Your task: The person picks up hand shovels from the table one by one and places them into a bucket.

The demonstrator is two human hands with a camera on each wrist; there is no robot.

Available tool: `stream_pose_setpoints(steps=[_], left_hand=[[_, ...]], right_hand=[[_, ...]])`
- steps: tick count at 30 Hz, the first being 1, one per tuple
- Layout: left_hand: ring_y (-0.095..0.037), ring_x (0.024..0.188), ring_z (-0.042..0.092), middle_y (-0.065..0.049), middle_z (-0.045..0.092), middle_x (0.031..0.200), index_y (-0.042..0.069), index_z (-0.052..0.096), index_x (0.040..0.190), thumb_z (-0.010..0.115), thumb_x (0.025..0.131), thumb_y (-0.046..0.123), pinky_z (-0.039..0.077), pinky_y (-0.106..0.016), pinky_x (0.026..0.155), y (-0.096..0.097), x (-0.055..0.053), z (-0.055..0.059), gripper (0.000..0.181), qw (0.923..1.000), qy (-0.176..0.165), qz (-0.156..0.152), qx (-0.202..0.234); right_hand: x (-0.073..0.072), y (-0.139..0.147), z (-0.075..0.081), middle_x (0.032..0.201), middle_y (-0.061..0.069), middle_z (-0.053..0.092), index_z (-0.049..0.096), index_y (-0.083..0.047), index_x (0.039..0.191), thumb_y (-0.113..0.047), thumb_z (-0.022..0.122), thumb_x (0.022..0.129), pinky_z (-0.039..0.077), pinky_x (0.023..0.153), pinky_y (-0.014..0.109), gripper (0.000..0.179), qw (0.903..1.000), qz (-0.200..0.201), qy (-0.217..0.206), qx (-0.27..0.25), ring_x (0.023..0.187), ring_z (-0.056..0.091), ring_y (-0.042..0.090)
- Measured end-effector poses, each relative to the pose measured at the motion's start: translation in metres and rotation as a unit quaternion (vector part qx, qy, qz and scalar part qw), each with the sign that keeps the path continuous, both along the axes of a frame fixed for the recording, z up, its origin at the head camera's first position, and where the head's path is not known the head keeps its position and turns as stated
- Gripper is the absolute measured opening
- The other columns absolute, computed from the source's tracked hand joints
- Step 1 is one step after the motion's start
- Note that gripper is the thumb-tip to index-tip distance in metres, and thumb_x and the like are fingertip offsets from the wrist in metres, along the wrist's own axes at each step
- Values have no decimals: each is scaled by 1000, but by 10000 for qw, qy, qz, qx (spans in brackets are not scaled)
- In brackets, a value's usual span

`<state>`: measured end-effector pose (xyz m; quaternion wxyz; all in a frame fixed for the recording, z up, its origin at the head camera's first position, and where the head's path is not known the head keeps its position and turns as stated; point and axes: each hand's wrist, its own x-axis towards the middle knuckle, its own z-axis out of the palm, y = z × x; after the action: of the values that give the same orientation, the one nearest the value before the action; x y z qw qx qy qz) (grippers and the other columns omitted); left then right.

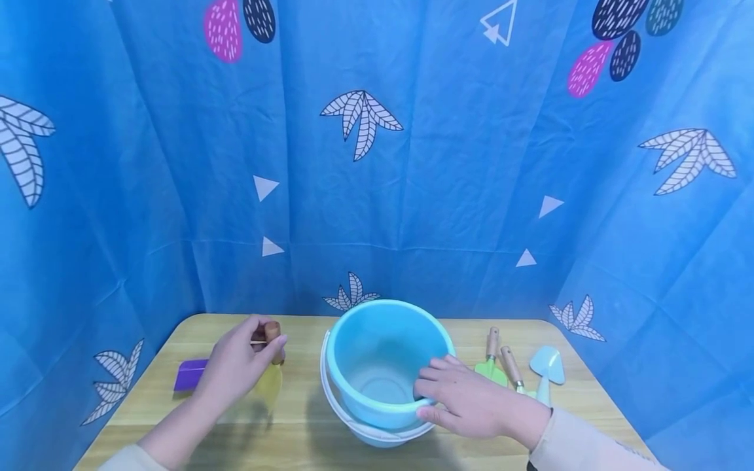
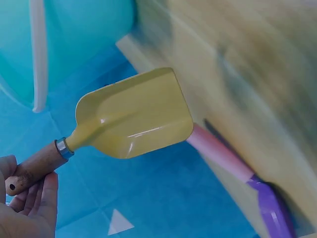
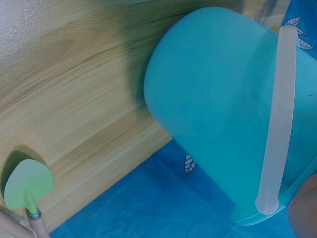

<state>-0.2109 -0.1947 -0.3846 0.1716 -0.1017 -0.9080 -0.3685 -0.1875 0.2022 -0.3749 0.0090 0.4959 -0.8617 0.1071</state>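
The yellow shovel (image 2: 141,116) was pinched blade-down by the left hand (image 1: 238,360), left of the bucket (image 3: 208,84) held by the right hand (image 1: 465,399).

A smooth, glossy finish is shown by the yellow scoop (image 2: 138,116), whose wooden handle (image 2: 37,167) is capped with a shiny metal collar (image 2: 63,148). The bucket (image 3: 213,99) is made of smooth, soft-sheened plastic. The table (image 3: 84,94) is surfaced in wood grain; the backdrop (image 1: 383,209) is formed of creased cloth. The purple scoop (image 2: 275,213), partly cut off, is perhaps moulded in glossy plastic.
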Motion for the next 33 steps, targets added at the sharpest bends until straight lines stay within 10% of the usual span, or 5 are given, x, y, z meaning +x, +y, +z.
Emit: stream_pose_setpoints(steps=[33], left_hand=[[-20, 96, 65, -2, 64, 101, 13, 59, 103, 70, 95, 32, 58, -37, 80, 28, 1, 87, 23, 9963, 759, -329, 223]], right_hand=[[-2, 1, -4, 89, -19, 43, 53, -32, 100, -38, 45, 107, 35, 79, 28, 12, 9998, 13, 193, -74, 88, 37, 4]])
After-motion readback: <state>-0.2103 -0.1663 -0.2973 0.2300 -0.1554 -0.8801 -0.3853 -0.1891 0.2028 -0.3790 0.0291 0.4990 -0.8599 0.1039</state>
